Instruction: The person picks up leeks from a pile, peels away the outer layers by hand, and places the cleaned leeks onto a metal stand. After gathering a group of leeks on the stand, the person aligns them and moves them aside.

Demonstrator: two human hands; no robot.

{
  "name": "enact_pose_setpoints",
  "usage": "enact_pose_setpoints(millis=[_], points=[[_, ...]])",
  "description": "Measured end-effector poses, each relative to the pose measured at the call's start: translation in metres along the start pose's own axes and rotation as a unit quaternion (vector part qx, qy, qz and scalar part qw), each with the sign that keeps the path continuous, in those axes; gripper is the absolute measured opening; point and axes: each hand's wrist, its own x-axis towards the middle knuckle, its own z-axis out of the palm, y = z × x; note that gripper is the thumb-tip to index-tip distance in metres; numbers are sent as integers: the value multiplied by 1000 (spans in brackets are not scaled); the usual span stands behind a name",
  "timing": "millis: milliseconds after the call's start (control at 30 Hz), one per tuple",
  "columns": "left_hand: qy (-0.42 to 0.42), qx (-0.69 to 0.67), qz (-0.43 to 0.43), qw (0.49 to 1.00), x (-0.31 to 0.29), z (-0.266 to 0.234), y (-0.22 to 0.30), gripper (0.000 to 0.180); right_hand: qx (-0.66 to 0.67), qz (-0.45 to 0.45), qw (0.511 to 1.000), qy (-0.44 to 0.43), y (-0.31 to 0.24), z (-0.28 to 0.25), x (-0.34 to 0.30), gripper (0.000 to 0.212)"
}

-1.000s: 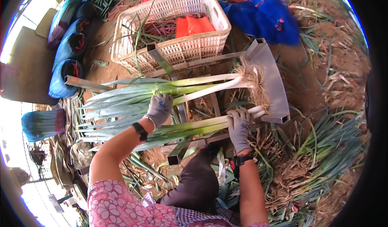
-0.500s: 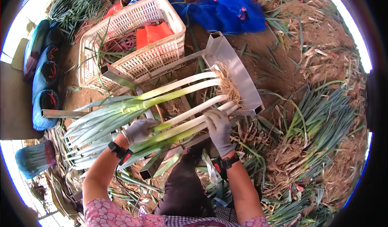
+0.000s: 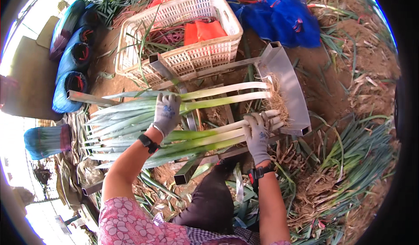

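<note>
Several long leeks (image 3: 227, 91) lie across a metal frame, green leaves to the left, white stems and roots (image 3: 279, 101) to the right. The roots are against an upright metal plate (image 3: 297, 94). My left hand (image 3: 167, 114), in a grey glove, has its fingers curled over the far leeks where leaf meets stem. My right hand (image 3: 257, 136), also gloved, is closed around the white stems of the nearer leeks (image 3: 214, 138), close to their roots. Its fingertips are partly hidden among the stems.
Beyond the frame stands a white plastic crate (image 3: 179, 55) with red cloth and cords inside. Blue netting (image 3: 281, 20) lies behind it. Wrapped blue bundles (image 3: 74, 81) are at the left. A loose leek pile (image 3: 349, 157) lies on the right. A square metal tube (image 3: 187, 171) juts near my leg.
My left hand has moved from the nearer leeks to the far ones. My right hand stays by the root ends. The whole view has shifted, so the scene sits farther right.
</note>
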Motion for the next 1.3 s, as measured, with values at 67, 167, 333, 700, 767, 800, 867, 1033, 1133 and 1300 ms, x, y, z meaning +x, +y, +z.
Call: enact_pose_setpoints(millis=[67,167,333,700,767,800,867,1033,1133,1300], points=[[-57,48,1,997,-2,1,16,52,-10,0,1000,-2,1,0,-1,26],[-45,99,19,994,-2,28,-7,52,9,-8,1000,-1,-5,5,2,25],[-55,-27,34,998,2,-1,1,47,-13,2,1000,1,10,1,-4,25],[-264,-305,39,914,-25,-11,8,30,67,-5,995,71,-9,-15,26,24],[-267,-287,26,919,-22,3,15,29,-17,-46,996,78,2,-17,34,26],[-280,-279,6,919,-21,2,17,31,-52,-49,996,48,6,-14,36,27],[-278,-263,-12,924,-31,3,19,31,-26,-42,999,2,11,-10,31,24],[-62,-282,-9,957,-6,4,-4,27,-38,-41,998,35,12,-2,30,23],[128,-57,81,987,19,13,-26,28,-42,-47,997,35,6,-2,31,22],[-92,-51,100,989,13,15,-4,29,-20,-34,999,27,20,2,29,21]])
